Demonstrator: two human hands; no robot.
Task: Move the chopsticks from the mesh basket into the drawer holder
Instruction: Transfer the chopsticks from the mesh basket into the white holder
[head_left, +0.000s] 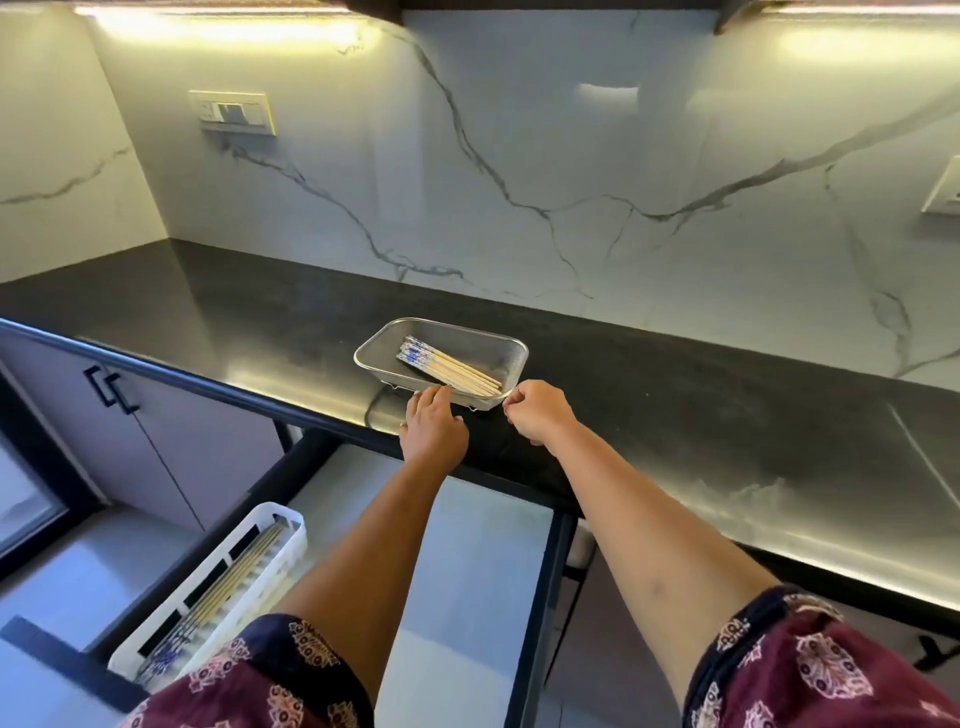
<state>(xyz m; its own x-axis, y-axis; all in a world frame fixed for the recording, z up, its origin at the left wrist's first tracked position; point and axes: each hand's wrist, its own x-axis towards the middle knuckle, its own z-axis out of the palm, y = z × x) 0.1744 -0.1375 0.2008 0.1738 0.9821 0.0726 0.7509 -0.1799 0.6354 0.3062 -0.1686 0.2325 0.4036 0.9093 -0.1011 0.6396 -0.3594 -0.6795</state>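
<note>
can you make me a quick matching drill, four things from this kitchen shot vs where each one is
Things:
1. basket
2. holder
3. left hand
4. switch plate

Places:
A. on the marble wall
B. in the open drawer
C. on the black counter
D. at the basket's near rim

Pairs: 1-C, 2-B, 3-D, 4-A

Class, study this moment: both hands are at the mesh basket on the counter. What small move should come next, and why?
Probably the left hand should close on the bundle of wooden blue-patterned chopsticks in the steel mesh basket. Its fingers already touch the basket's near rim, the right hand is at the corner, and the white plastic drawer holder lies open below.
</note>
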